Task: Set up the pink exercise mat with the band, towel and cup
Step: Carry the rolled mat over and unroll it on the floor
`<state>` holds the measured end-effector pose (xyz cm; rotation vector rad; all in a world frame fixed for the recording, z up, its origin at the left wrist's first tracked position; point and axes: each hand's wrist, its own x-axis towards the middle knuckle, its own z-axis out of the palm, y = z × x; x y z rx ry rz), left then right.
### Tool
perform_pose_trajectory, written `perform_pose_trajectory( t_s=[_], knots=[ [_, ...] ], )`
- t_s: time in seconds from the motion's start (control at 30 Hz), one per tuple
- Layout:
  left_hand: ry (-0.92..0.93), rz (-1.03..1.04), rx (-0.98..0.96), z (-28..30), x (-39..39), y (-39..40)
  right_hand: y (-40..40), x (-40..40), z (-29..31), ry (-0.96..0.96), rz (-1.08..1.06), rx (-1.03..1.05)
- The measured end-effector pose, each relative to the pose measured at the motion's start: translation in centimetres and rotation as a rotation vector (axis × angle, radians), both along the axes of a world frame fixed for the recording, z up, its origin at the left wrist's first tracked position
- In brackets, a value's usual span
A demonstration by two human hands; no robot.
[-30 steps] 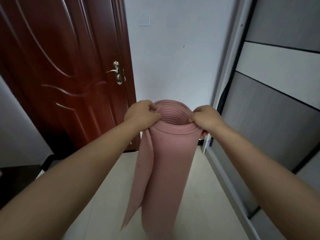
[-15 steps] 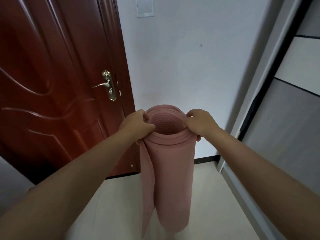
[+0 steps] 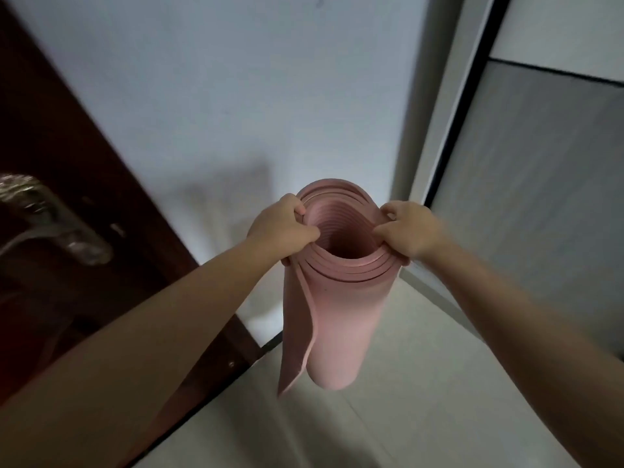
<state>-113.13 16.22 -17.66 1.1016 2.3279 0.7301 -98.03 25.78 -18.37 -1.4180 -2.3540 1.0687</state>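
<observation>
The pink exercise mat (image 3: 341, 315) is rolled into an upright tube and hangs in the air above the floor. Its loose outer edge dangles down the left side. My left hand (image 3: 282, 229) pinches the left rim of the roll's open top. My right hand (image 3: 407, 233) pinches the right rim. The inner coils show between my hands. No band, towel or cup is in view.
A dark red wooden door (image 3: 67, 231) with a metal lever handle (image 3: 50, 221) fills the left. A white wall (image 3: 253, 96) stands straight ahead. Grey sliding wardrobe panels (image 3: 540, 197) line the right. Pale floor tiles (image 3: 405, 417) lie below the mat.
I have lifted the rolled mat off the floor; its lower end now hangs free. The view has swung closer to the door and wall, and tilted.
</observation>
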Motion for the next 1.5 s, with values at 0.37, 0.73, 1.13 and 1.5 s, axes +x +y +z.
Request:
perform_pose_trajectory(
  t_s=[0.37,0.73,1.13,1.5],
  knots=[
    [-0.035,-0.322,-0.231,-10.2,-2.5,10.1,4.8,-1.2,-9.9,-0.105,-0.291,-0.18],
    [-0.142,-0.74,-0.548,-21.3,-1.4,13.3,1.6,0.2,-22.1,-0.298,-0.559,-0.495],
    [-0.031,-0.827,-0.641,-37.8,2.0,14.8,0.6,2.3,-37.7,-0.297,-0.717,-0.713],
    [-0.261,-0.831,-0.193,-54.1,4.6,19.4,8.1,6.9,-52.9,0.433,-1.256,-0.181]
  ],
)
